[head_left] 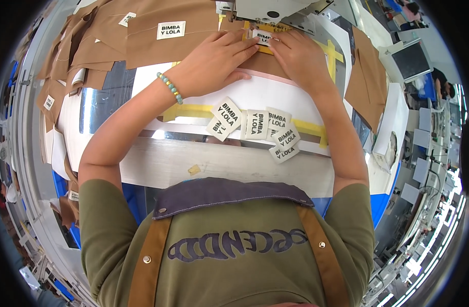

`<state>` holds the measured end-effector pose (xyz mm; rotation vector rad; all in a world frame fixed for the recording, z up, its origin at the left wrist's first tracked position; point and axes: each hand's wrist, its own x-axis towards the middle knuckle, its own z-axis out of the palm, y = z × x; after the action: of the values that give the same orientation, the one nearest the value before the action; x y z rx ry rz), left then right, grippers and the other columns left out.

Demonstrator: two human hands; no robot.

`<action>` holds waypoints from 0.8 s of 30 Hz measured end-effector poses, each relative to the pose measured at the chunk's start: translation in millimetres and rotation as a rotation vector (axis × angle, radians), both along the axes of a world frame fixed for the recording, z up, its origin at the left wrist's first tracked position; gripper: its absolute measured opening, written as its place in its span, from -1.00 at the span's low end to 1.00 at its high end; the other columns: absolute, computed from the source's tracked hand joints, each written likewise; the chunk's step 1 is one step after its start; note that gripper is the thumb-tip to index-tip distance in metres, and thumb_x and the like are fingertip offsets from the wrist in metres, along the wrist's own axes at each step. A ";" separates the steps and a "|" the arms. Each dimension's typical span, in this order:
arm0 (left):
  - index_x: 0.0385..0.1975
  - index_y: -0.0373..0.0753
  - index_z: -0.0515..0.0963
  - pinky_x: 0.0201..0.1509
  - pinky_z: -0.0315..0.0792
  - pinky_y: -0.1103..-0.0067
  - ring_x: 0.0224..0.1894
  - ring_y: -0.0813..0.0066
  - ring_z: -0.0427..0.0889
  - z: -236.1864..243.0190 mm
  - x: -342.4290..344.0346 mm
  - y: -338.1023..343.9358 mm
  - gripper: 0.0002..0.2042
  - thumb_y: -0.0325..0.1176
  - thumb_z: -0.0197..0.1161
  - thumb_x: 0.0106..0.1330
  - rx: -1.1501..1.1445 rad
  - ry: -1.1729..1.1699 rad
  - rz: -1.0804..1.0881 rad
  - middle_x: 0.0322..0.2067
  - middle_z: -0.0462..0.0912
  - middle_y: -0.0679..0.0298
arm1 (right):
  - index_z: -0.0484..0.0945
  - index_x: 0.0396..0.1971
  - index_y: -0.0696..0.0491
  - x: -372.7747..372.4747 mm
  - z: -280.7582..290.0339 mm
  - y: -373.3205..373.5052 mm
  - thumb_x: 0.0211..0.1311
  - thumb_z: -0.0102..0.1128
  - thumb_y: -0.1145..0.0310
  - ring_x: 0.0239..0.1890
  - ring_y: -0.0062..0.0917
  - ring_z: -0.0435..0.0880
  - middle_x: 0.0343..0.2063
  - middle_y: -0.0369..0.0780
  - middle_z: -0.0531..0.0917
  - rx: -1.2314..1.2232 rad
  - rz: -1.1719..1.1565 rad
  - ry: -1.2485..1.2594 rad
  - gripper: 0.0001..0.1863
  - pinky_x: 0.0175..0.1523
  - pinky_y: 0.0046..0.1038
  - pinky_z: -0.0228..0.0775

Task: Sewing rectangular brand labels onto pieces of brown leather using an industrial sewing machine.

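A small white fabric label (262,37) with black lettering lies in a yellow template (265,50), on brown material under the machine head (273,13). My left hand (214,64) reaches in from the left, its fingers stretched out flat and their tips at the label's left edge. The left thumb is apart, resting near the brown piece's lower edge. My right hand (301,59) has its fingers bent, with thumb and fingertip closed at the label's right edge. A beaded bracelet (170,88) is on my left wrist.
Several loose white labels (257,124) lie overlapping between my forearms. Brown cut pieces (142,41) are heaped at the left, one bearing a label (171,30); more brown pieces (366,77) lie at the right. Yellow tape (193,111) crosses the white work surface. A monitor (411,59) stands far right.
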<state>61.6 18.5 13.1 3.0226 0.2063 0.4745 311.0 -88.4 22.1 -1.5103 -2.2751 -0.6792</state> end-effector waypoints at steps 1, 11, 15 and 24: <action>0.51 -0.22 0.40 0.58 0.27 0.19 0.54 0.12 0.34 -3.2 1.8 2.9 -0.34 -0.06 0.32 0.49 0.009 0.044 0.025 0.54 0.41 0.26 | 0.77 -0.22 0.06 -0.9 1.9 -2.4 0.16 0.37 0.45 -0.04 -0.43 0.74 -0.16 -0.30 0.77 0.001 0.003 -0.003 -0.83 0.08 -0.37 0.61; 0.55 -0.15 0.36 0.63 0.20 0.17 0.59 0.11 0.27 -14.3 8.6 17.9 -0.34 -0.03 0.27 0.52 -0.004 -0.018 0.011 0.53 0.42 0.28 | 0.72 0.19 0.11 9.1 4.5 -34.7 0.49 0.31 0.20 0.41 -0.24 0.54 0.26 -0.18 0.70 -0.298 -0.135 0.193 -0.59 0.42 -0.21 0.45; 0.51 -0.14 0.41 0.62 0.21 0.17 0.58 0.10 0.29 -7.4 8.3 13.7 -0.38 -0.14 0.33 0.48 -0.050 0.000 0.018 0.49 0.47 0.23 | 0.68 0.23 0.11 5.4 7.1 -19.6 0.50 0.30 0.22 0.40 -0.21 0.54 0.25 -0.15 0.69 -0.271 -0.082 0.129 -0.58 0.44 -0.19 0.44; 0.37 -0.19 0.56 0.26 0.55 0.21 0.16 0.04 0.68 75.4 -27.3 -55.6 -0.48 -0.21 0.40 0.44 -0.534 -0.140 -0.347 0.21 0.70 0.14 | 0.74 0.18 0.05 4.8 3.1 -9.6 0.50 0.29 0.18 0.31 -0.21 0.56 0.27 -0.21 0.69 -0.354 -0.017 0.238 -0.61 0.42 -0.21 0.44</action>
<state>34.3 -37.1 88.4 2.4230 -0.1732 0.4981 315.7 -98.0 25.2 -1.6616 -2.2803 -0.0897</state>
